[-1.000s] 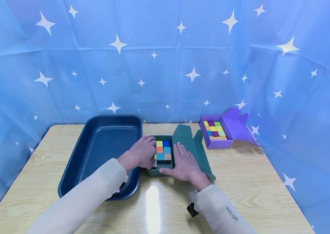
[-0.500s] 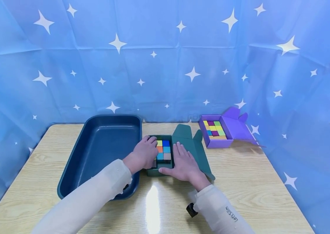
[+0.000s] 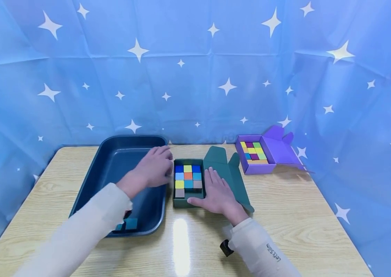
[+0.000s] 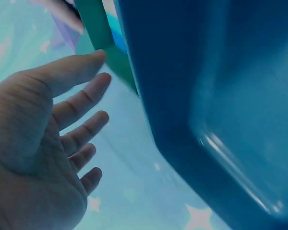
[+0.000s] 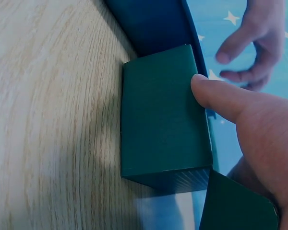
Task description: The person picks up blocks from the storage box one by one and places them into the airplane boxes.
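Observation:
Above the right rim of the dark blue tray (image 3: 165,200) is my left hand (image 3: 153,167), its fingers loosely bent and nothing held, as the left wrist view confirms. Just right of it sits the open green box (image 3: 189,205), with rows of coloured wooden blocks (image 3: 188,176) inside and a gap at its front right. My right hand (image 3: 218,194) rests along the box's right side with straight fingers; the thumb (image 5: 216,96) touches the front wall's top edge. Teal blocks (image 3: 131,224) lie at the tray's near end, partly hidden by the left sleeve.
A purple box (image 3: 260,169) with its lid folded out holds more coloured blocks at the back right. The green box's lid (image 3: 228,173) spreads to the right, partly under the right hand. A starry blue curtain (image 3: 195,77) stands behind the wooden table (image 3: 285,231).
My left hand has left the blocks in the green box and moved left over the tray's rim, uncovering the box's left column. The right hand stays in place. Teal blocks in the tray now show.

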Demonstrator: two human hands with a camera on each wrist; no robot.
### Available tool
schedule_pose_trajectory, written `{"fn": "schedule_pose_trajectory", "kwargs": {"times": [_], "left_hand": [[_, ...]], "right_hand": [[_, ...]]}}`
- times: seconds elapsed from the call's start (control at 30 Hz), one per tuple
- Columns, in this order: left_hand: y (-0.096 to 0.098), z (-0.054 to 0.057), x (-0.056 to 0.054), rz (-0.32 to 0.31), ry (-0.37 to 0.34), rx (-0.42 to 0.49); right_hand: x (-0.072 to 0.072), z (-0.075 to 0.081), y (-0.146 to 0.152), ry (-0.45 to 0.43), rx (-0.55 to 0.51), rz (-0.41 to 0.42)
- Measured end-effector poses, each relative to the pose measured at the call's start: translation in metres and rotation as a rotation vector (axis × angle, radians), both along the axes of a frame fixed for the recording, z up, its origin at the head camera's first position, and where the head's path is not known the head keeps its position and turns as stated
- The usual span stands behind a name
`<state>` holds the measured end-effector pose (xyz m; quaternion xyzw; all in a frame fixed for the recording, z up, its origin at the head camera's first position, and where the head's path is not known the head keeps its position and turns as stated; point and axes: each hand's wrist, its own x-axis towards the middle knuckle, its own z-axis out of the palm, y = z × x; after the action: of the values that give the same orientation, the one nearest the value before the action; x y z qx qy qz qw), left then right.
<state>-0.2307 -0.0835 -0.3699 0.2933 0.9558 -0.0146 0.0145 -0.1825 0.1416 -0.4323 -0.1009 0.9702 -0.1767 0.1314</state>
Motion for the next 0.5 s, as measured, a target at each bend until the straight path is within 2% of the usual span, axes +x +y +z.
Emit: {"fn": "schedule_pose_trajectory", "kwargs": {"times": [0.1,0.27,0.5], "left_hand": [[-0.022,0.005,0.001,0.027,0.032,0.053],[-0.063,0.004,0.010,0.059,0.018,0.128],[-0.115,-0.010,0.037,0.078,-0.072,0.150]], "right_hand": [[0.000,0.000,0.000,0.003,-0.005,0.000],[0.001,0.000,-0.001,0.005,-0.006,0.007],[0.001,0.001,-0.001,0.003,-0.002,0.007]]}}
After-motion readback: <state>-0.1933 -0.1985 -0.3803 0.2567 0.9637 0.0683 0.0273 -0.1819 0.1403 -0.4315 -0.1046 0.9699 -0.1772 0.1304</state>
